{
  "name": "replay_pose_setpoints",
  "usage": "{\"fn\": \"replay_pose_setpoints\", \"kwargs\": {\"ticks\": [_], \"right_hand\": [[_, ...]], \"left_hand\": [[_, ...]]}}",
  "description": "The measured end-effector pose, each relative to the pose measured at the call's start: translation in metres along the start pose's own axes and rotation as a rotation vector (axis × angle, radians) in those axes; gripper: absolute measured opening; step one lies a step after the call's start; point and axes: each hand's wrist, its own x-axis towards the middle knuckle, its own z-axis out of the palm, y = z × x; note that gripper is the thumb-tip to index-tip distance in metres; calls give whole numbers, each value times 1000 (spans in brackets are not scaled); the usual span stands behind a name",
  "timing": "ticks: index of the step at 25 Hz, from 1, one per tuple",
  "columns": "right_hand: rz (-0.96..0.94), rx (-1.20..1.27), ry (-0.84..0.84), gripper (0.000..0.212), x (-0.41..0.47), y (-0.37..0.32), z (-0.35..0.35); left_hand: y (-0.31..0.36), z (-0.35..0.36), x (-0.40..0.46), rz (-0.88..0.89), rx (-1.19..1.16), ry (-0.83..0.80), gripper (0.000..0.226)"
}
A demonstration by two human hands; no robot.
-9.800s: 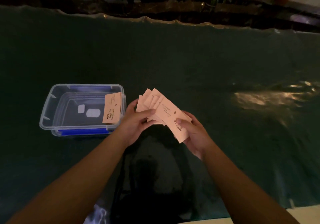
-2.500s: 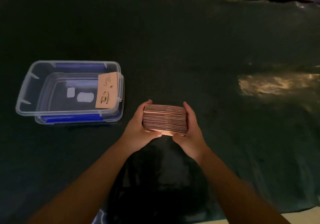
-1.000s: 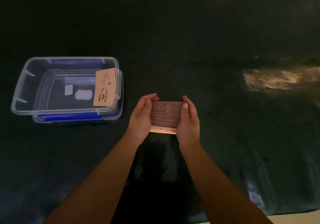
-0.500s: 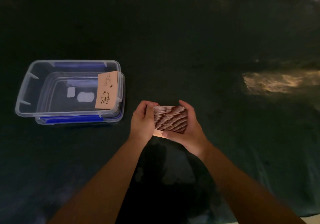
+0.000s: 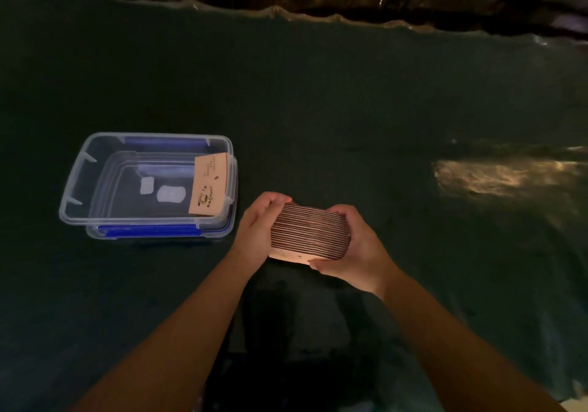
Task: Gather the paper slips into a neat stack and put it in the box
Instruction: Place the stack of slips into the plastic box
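Note:
A thick stack of paper slips stands on edge between my hands, its striped edges facing me, just above the dark green cloth. My left hand presses its left end and my right hand cups its right end and underside. To the left sits a clear plastic box with blue clips. One pale slip with a coffee-cup print leans against the box's right inner wall.
The dark green cloth covers the whole table, with a bright light patch at the right. The cloth's wavy far edge borders a dark ledge with plants. Two white labels show on the box floor.
The slips went from a loose fan to a squared stack held on edge. In the last second my right hand slid under the stack's right end and the stack tilted slightly.

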Motion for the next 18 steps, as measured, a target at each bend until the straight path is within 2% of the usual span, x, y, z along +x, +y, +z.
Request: {"fn": "replay_pose_setpoints", "kwargs": {"ticks": [5,8,9,10,14,18], "right_hand": [[-8,177,29,89,12,-64,1],[45,445,4,89,21,-103,20],[70,518,5,89,24,-115,28],[94,573,5,89,27,-128,38],[190,690,-29,89,40,-166,74],[242,639,-94,89,53,-198,101]], "left_hand": [[34,-40,-9,44,-397,18,44],[52,-60,-15,69,-485,-58,99],[56,-66,-18,52,-480,-78,106],[60,-73,-20,26,-470,-83,104],[69,-108,-24,-39,-461,5,71],[80,-154,-25,-49,-469,48,61]]}}
